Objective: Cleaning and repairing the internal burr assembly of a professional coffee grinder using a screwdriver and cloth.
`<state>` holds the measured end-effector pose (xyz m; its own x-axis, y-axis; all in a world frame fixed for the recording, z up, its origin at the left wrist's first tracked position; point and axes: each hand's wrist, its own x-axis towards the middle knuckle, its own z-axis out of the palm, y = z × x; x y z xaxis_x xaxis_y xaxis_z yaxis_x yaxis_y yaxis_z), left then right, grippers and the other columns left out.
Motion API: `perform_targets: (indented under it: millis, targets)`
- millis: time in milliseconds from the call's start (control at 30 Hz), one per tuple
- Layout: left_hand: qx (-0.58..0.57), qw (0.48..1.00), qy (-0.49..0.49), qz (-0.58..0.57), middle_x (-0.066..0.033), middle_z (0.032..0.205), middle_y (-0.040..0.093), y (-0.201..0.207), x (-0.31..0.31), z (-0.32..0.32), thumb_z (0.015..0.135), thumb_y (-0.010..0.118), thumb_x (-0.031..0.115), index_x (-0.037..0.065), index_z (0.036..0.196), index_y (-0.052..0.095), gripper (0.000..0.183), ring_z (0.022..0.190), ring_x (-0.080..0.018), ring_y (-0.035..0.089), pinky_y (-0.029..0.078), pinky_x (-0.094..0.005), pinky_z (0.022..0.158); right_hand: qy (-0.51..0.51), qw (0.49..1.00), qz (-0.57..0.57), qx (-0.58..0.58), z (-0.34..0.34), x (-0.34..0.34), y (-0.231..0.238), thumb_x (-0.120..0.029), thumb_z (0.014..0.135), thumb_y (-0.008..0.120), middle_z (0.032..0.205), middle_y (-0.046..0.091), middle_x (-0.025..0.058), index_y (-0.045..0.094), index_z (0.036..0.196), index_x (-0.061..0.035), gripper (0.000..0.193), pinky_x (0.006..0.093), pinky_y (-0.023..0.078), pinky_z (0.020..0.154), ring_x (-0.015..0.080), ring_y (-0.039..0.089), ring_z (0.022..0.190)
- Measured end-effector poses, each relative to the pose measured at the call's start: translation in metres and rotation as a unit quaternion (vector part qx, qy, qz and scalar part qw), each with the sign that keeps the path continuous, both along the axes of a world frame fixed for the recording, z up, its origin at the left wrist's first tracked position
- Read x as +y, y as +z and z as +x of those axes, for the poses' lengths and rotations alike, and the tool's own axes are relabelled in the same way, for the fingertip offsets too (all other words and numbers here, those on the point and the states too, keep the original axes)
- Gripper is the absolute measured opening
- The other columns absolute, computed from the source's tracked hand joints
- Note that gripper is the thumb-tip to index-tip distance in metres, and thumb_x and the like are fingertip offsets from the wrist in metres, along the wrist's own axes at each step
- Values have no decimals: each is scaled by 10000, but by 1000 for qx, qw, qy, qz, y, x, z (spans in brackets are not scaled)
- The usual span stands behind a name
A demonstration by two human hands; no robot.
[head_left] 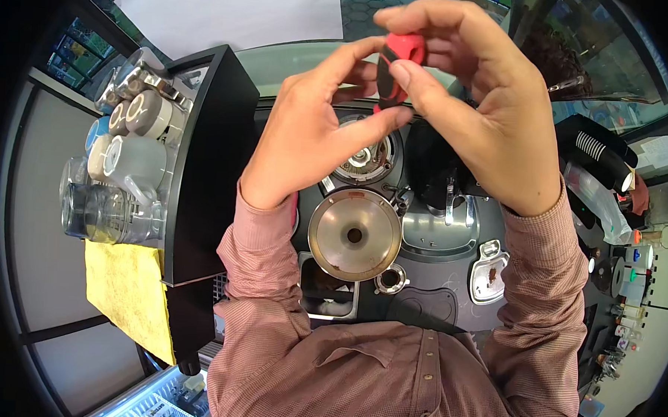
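Both of my hands are raised close to the camera around a small red and black object (397, 61). My left hand (307, 136) pinches its lower black part between thumb and fingertips. My right hand (487, 111) grips the red upper part with thumb and forefinger. Below the hands, on a dark counter, stands a round metal funnel-shaped dish (354, 234) with a hole in its middle, and behind it a round metal grinder opening (366, 159).
A black espresso machine (209, 166) stands at the left with grey cups (131, 159) and glass cups on top, and a yellow cloth (129, 293) beside it. A small metal tray (488, 273) and a metal ring (391, 279) lie on the dark counter. Bottles and jars crowd the right edge.
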<state>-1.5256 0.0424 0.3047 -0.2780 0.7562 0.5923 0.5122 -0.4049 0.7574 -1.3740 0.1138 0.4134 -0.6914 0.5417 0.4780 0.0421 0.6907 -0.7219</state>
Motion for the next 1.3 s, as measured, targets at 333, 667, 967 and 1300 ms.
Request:
perform_targets:
  millis: [333,667,967,1300]
  targets:
    - [-20,999,-27,-17,-112,974,756,-6,-3,-1,786,897,201,-20,1146,657,486,880,-182,732,583,-349,834,78,995,50,45,2,30,-38,-13,850,754,993,677,71,652,1135,-37,304,276,512,778,160,668,934]
    - [-10,996,-59,-69,-106,1139,735,5,-10,-3,830,756,27,-37,1242,623,437,1046,-162,706,576,-363,955,75,974,209,53,4,40,-37,-46,824,787,1010,666,76,634,1096,-25,313,306,499,794,185,639,863]
    - [24,999,-8,-45,-114,1003,752,1,-8,-5,783,898,190,-15,1143,656,479,893,-180,734,596,-323,825,70,994,17,88,1,24,-52,2,907,684,1209,677,90,566,1250,3,363,289,525,908,139,661,1057]
    - [28,995,-18,-93,-147,1076,746,6,-8,-5,833,857,163,-24,1248,638,505,1008,-236,739,613,-374,884,76,992,69,74,5,32,-48,-44,923,727,1126,669,42,608,1197,-10,301,278,517,882,119,641,1078]
